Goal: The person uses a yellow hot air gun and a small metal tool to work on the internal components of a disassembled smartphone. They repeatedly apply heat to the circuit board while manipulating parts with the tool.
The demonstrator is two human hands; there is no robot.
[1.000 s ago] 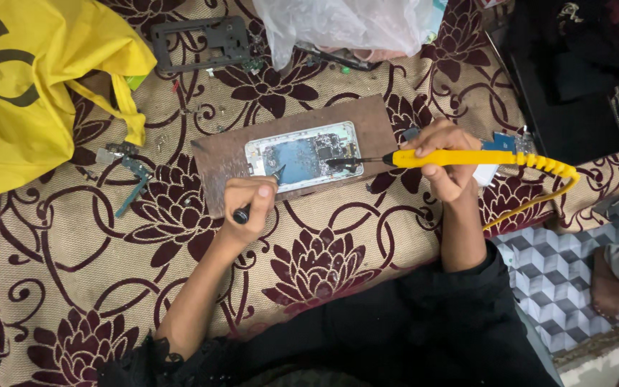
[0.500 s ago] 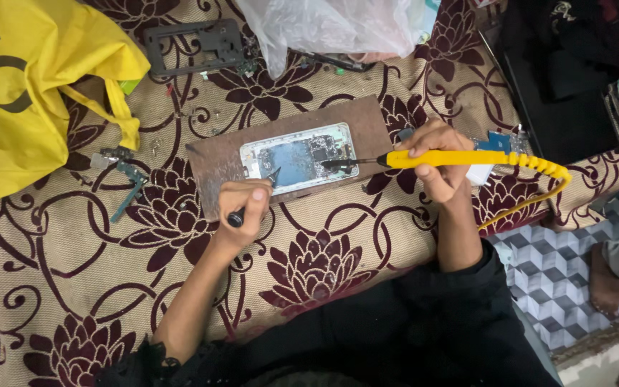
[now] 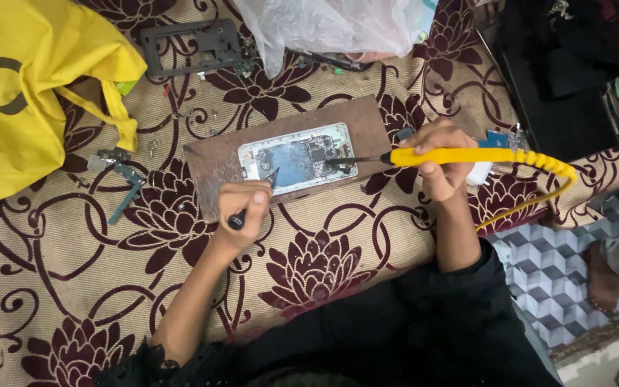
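Observation:
An opened phone [image 3: 297, 158] with its insides showing lies on a brown wooden board [image 3: 213, 161] on a patterned cloth. My right hand [image 3: 440, 163] grips a yellow soldering iron [image 3: 467, 155]; its dark tip rests on the right part of the phone's circuit board. My left hand [image 3: 243, 210] holds black tweezers [image 3: 253, 198], whose points hover at the phone's lower left edge. A yellow cord runs from the iron off to the right.
A yellow bag [image 3: 34, 89] lies at the upper left, a clear plastic bag [image 3: 331, 25] at the top. A dark phone frame [image 3: 189, 44] and small loose parts [image 3: 120, 175] lie left of the board. A black case [image 3: 560, 79] sits at the right.
The iron's tip has stayed on the phone's right part. My left hand with the tweezers has shifted only slightly near the lower left edge of the phone.

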